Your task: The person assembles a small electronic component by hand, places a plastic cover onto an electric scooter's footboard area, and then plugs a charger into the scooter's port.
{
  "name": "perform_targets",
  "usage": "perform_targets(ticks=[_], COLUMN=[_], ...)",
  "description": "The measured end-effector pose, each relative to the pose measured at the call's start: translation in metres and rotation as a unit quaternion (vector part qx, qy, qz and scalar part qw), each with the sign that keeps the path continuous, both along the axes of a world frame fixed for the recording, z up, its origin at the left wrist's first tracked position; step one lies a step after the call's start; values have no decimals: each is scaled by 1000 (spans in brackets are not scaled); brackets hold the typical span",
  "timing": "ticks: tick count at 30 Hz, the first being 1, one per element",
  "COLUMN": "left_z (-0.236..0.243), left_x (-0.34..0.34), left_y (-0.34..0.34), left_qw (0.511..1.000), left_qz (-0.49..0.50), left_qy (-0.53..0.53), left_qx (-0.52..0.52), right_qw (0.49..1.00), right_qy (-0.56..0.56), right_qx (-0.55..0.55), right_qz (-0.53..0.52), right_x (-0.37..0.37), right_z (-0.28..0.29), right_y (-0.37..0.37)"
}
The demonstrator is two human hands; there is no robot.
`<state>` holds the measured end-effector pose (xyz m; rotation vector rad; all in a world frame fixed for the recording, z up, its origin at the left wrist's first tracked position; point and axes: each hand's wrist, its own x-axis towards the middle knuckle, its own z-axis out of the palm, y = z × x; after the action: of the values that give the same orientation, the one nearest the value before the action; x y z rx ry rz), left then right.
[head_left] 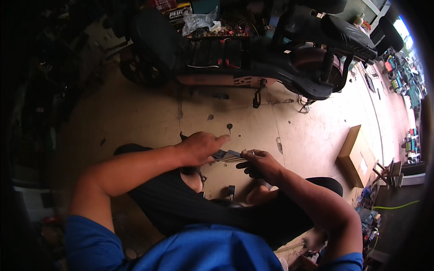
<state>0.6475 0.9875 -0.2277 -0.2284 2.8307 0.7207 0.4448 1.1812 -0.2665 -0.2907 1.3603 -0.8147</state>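
Over my crossed legs, my left hand grips one end of a flat dark piece with thin strips along it. My right hand pinches its other end between thumb and finger; what exactly this piece is, I cannot make out. A small black round item with a short stem lies on the tiled floor just beyond my hands. Another small black object is below them, between my bare feet, partly hidden by my legs.
A black electric scooter with exposed battery blocks stands across the far side, loose wires and bags piled behind it. At right are a cardboard box, a small wooden stool and cluttered parts. Dark clutter fills the left edge.
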Motion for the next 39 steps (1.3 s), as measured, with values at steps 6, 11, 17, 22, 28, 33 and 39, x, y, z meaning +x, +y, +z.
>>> perform_targets(ticks=[6, 11, 17, 22, 28, 33, 39], left_z=[-17, -28, -40, -44, -60, -56, -71], left_x=[11, 12, 20, 19, 27, 20, 26], left_y=[2, 1, -4, -12, -16, -19, -27], left_qw=[1000, 1000, 1000, 999, 995, 996, 996], left_qz=[9, 9, 3, 7, 9, -2, -6], left_qy=[7, 28, 21, 22, 48, 48, 30], left_qx=[7, 6, -5, 45, 87, 81, 84], right_qw=[996, 978, 934, 868, 804, 820, 777], right_qy=[35, 127, 316, 454, 573, 552, 585], right_qx=[28, 49, -30, -12, 13, -14, -59], right_qz=[74, 159, 163, 203, 157, 151, 225], right_x=[2, -14, -68, -107, -83, -42, -31], right_z=[0, 1, -36, -99, -234, -314, -349], right_y=[-5, -16, -23, -40, -56, -39, -29])
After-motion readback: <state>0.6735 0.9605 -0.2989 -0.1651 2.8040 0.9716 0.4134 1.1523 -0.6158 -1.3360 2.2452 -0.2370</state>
